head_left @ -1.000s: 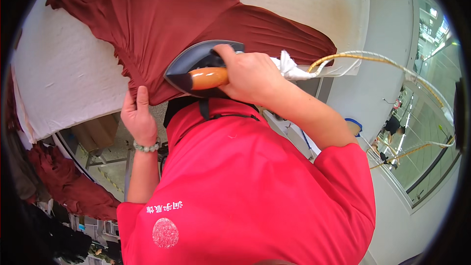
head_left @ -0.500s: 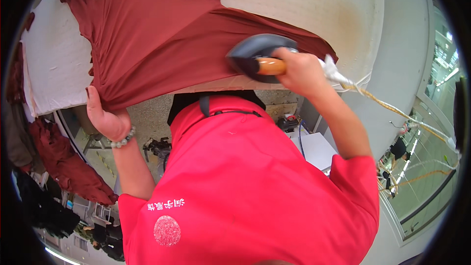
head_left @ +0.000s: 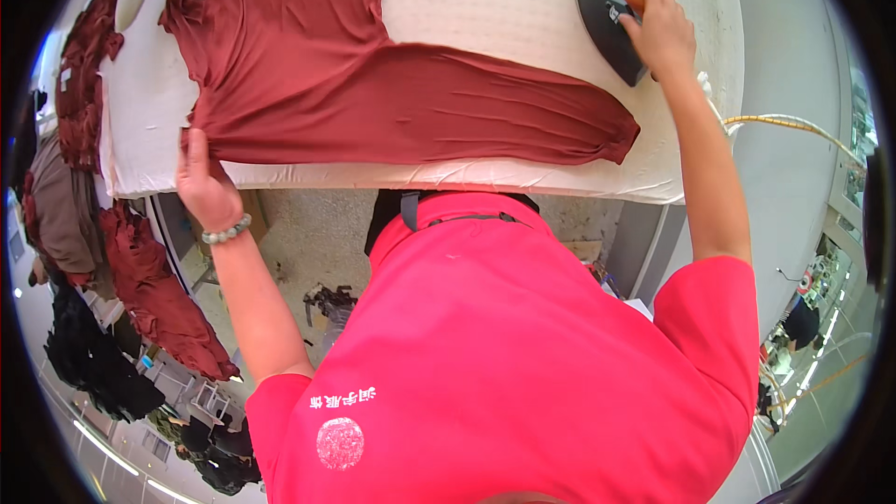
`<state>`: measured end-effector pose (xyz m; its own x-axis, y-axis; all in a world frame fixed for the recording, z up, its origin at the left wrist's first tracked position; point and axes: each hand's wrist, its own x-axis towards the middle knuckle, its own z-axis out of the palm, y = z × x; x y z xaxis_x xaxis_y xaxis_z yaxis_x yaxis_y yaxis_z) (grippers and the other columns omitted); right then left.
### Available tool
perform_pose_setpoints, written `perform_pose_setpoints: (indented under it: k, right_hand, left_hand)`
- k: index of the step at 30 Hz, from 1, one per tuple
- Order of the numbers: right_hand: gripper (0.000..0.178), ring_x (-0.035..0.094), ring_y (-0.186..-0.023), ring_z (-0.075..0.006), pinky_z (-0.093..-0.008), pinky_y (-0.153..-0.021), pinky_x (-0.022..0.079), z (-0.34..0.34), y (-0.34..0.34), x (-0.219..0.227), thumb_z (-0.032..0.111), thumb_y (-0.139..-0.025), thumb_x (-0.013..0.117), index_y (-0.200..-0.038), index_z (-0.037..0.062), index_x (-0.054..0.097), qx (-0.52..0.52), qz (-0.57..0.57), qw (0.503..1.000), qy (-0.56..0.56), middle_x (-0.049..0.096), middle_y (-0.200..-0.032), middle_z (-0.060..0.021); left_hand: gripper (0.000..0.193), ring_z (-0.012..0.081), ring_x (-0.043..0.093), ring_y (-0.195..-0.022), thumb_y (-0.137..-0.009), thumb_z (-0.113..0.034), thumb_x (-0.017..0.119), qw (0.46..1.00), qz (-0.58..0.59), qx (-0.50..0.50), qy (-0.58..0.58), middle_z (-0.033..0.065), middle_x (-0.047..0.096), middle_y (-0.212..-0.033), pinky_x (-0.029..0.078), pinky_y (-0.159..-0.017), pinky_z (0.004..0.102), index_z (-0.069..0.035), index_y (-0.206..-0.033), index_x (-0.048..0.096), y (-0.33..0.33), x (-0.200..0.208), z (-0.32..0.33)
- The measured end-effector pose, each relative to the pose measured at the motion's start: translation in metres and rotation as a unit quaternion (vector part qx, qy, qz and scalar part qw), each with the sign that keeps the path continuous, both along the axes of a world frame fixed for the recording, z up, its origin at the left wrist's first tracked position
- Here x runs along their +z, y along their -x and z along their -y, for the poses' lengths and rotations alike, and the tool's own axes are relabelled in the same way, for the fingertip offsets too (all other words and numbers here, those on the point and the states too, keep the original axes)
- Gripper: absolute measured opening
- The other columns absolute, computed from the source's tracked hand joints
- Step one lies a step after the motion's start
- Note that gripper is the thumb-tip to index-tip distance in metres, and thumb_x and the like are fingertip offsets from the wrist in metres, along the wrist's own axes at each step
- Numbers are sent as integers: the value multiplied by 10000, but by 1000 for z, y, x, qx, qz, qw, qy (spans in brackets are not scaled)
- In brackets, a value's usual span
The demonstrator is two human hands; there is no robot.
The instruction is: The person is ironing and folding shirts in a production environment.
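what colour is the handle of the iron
Orange-brown, seen in the head view: the iron handle pokes out above the right hand.

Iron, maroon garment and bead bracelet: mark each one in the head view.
iron (head_left: 609,30), head view, on its dark body below the handle.
maroon garment (head_left: 308,65), head view, on the flat cloth spread on the board.
bead bracelet (head_left: 228,230), head view, on the beads at the left wrist.

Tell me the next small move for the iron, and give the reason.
Probably bring the iron back onto the dark red garment. The right hand holds it on bare white board cover, off the cloth, while the left hand pinches the garment's near edge, and creases show near its right end.
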<state>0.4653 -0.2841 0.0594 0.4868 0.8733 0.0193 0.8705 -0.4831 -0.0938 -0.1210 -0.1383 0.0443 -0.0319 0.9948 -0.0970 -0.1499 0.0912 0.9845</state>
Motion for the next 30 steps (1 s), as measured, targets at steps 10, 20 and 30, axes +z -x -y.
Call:
perform_pose_setpoints:
  k: [10, 20, 30]
  right_hand:
    - [337, 655, -1027, -289, -407, -918, 535, 169, 80, -61, 39, -766, 697, -1094, 42, 621, 222, -223, 948, -46, 670, -1039, -107]
    - [142, 634, -786, -96, -243, -701, 524, 143, 78, -82, 21, -958, 552, -1088, 29, 609, -310, -613, 672, -276, 676, -924, -28]
    - [203, 679, -862, -198, -326, -740, 529, 213, 31, -101, 158, -978, 633, -1132, 27, 643, -360, -230, 896, -125, 683, -959, -91]
  left_hand:
    - [499, 366, 606, -1218, -932, -286, 555, 947, 16, 322, 0, 217, 640, -1317, 418, -1114, 492, 81, -1264, 617, 28, 98, 30]
    - [307, 273, 674, -1080, -1024, -241, 566, 987, -60, 147, 20, 148, 665, -1238, 545, -982, 411, 11, -1154, 684, 43, 99, -33]
    - [416, 190, 592, -1198, -983, -58, 645, 980, -76, -185, 3, 96, 624, -1316, 428, -1092, 311, 59, -1373, 558, -148, -89, -133]
